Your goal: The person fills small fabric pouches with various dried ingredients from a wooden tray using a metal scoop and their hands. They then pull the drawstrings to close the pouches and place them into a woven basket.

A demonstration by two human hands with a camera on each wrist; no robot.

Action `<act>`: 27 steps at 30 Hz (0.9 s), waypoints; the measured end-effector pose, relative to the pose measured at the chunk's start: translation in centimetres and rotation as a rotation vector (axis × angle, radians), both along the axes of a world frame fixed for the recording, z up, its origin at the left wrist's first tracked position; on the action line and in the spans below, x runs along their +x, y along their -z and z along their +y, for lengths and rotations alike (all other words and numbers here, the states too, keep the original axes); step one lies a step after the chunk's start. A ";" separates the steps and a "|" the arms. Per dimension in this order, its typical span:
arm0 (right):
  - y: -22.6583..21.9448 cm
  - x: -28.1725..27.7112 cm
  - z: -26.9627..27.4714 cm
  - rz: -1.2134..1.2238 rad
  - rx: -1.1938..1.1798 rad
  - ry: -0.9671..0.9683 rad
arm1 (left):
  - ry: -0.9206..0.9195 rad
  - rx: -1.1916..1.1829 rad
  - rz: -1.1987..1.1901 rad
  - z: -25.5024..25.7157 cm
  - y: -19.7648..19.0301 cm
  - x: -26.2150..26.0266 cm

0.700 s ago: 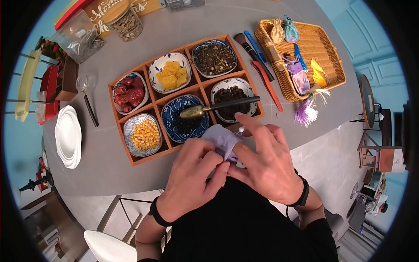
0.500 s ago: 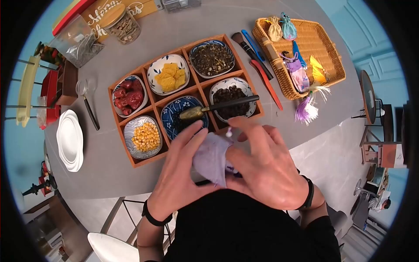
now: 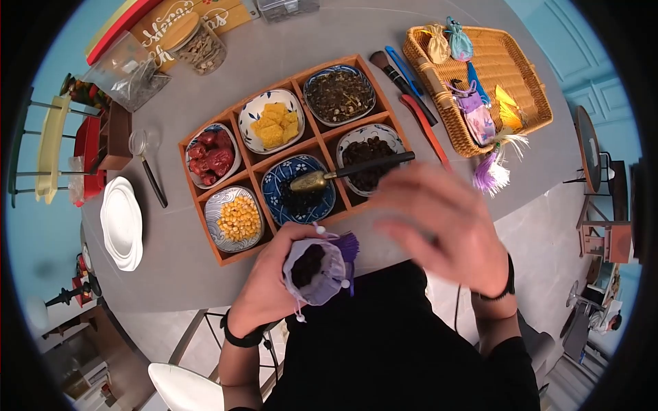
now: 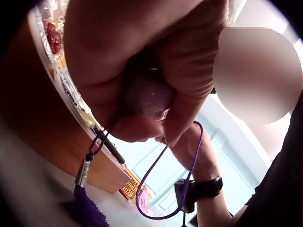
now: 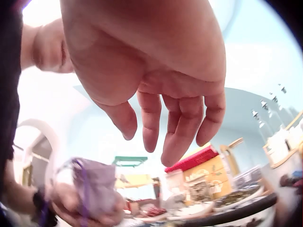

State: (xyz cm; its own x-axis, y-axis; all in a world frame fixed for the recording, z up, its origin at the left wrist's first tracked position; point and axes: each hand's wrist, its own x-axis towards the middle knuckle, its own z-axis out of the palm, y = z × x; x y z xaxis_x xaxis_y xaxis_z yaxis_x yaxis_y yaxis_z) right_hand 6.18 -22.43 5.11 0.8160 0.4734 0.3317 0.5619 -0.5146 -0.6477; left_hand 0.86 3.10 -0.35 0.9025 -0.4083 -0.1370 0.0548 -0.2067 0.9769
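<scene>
My left hand [image 3: 264,288] grips a small lilac drawstring pouch [image 3: 329,277] in front of my body. The pouch's mouth faces up, wide, with dark contents inside. From it hang a purple cord [image 4: 189,165] with white beads and a purple tassel [image 4: 90,208]. My right hand [image 3: 445,236], blurred, is raised apart from the pouch with its fingers extended and nothing in them. It is close to the dark handle of a brass scoop [image 3: 312,181]. The scoop lies across a blue bowl [image 3: 271,198] of black grains and a bowl of dark beans [image 3: 363,154].
A divided wooden tray [image 3: 216,252] also holds bowls of corn kernels [image 3: 238,219], red dates [image 3: 212,159], yellow pieces [image 3: 274,127] and dried herbs [image 3: 339,96]. A wicker basket [image 3: 510,51] with sachets, a brush [image 3: 387,65], white dishes [image 3: 123,226] and a strainer [image 3: 152,178] surround it.
The pouch's mouth has been spread and turned up, showing its dark contents. My right hand has let go of it and moved up and right, while my left hand keeps its grip.
</scene>
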 end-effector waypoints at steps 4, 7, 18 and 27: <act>3.0 3.1 -0.2 -0.069 -0.227 0.083 | -0.041 0.077 0.035 1.4 -0.9 -0.3; 3.8 4.1 0.1 -0.080 -0.366 0.039 | -0.159 -0.014 0.086 2.1 -0.7 -0.3; 3.9 2.8 -1.6 -0.102 -0.296 0.086 | -0.068 0.295 -0.091 2.0 -1.4 0.8; 4.5 2.9 -1.2 -0.072 -0.238 0.068 | -0.116 0.268 0.047 1.6 -1.0 0.6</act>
